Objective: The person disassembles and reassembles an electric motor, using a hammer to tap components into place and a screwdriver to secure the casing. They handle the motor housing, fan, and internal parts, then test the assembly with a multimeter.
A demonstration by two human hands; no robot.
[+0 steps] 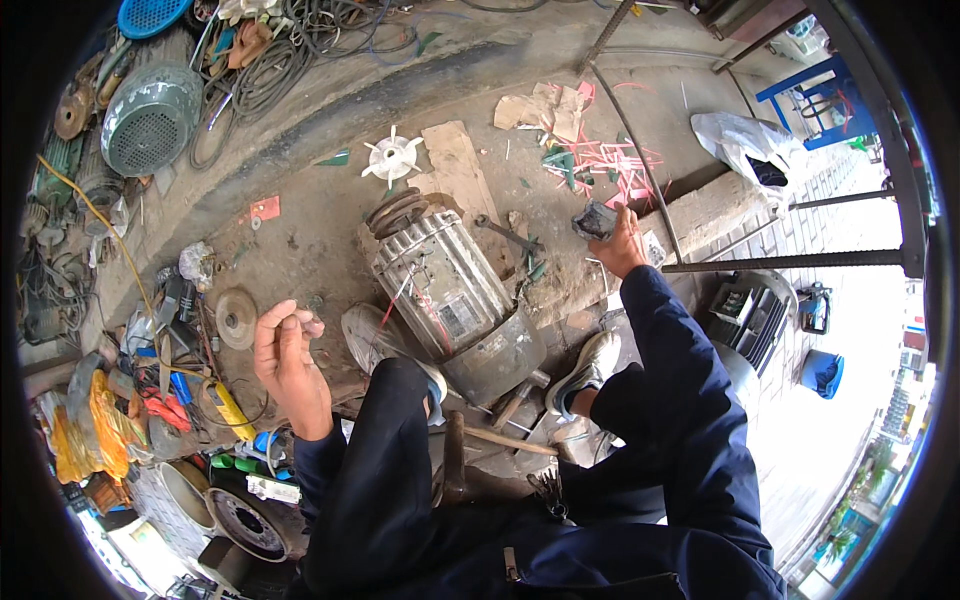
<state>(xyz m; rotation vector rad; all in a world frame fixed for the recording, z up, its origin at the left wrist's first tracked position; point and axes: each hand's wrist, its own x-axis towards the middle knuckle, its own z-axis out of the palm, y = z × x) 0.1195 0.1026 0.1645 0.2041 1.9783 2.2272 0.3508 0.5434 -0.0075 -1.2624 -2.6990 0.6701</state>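
An electric motor (440,285) with a finned grey housing lies tilted on the ground before my feet, a belt pulley (398,213) on its far end. Loose red and white wires (398,290) come out of its side. To the right of the motor, my right hand (624,246) grips a dark grey, box-shaped piece (594,220), raised clear of the motor. On the left, my left hand (291,365) is lifted with thumb and fingers drawn together. Whatever may be between those fingertips is too small to make out.
A white fan wheel (391,157) and cardboard (455,165) lie beyond the motor. A hammer (520,400) rests near my shoes. Pink strips (625,165) are scattered far right, beside a rebar frame (790,262). Tools and a yellow cable (100,215) crowd the left.
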